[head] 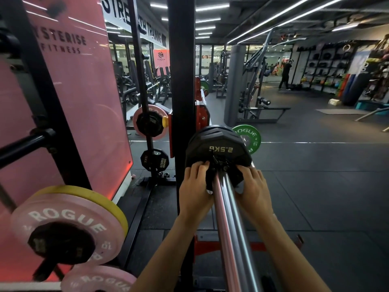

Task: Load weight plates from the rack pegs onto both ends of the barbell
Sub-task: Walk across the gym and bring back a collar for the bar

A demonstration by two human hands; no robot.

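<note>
The chrome barbell sleeve (231,218) runs from the bottom centre away from me. Black plates sit on it; the nearest one is marked 2.5KG (219,144). A black collar (219,165) sits on the sleeve against that plate. My left hand (195,186) grips the collar and plate edge on the left of the sleeve, fingers curled. My right hand (252,186) grips it on the right side. A green Rogue plate (249,138) shows beyond the black plates. Pink and yellow Rogue plates (69,218) hang on a rack peg at lower left.
A black rack upright (182,81) stands just left of the sleeve. Another peg holds a pink plate (149,122), with a black plate (154,160) lower down. A pink wall panel (80,91) fills the left. Rubber floor (315,175) spreads right; a person (285,75) stands far back.
</note>
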